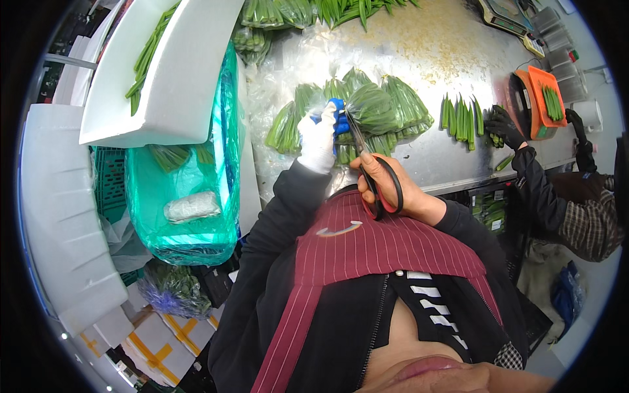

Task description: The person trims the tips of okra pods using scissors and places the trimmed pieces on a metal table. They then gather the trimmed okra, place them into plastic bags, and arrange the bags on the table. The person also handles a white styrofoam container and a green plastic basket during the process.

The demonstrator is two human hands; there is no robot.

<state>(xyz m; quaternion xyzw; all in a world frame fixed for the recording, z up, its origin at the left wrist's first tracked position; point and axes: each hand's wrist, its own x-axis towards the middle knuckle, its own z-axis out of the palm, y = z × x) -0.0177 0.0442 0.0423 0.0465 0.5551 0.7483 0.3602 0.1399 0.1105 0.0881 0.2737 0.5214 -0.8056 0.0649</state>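
Observation:
My left hand [322, 135], in a white glove with blue-coated fingers, grips the gathered neck of a clear plastic bag of okra [371, 108]. My bare right hand [395, 184] holds scissors [381, 189] with black and red handles. Their blades point up to the bag's neck, close beside the blue fingertips; how far apart the blades are is hard to tell. Several more bagged okra bundles [405, 103] lie around and under this bag on the metal table [422, 54].
At right, a co-worker's black-gloved hand [505, 126] touches loose okra near an orange tray [545, 93] on a scale. A white foam box [172, 83] stands at left above a green-lined crate [182, 236]. Loose plastic bags [275, 73] and more okra lie at the table's far left.

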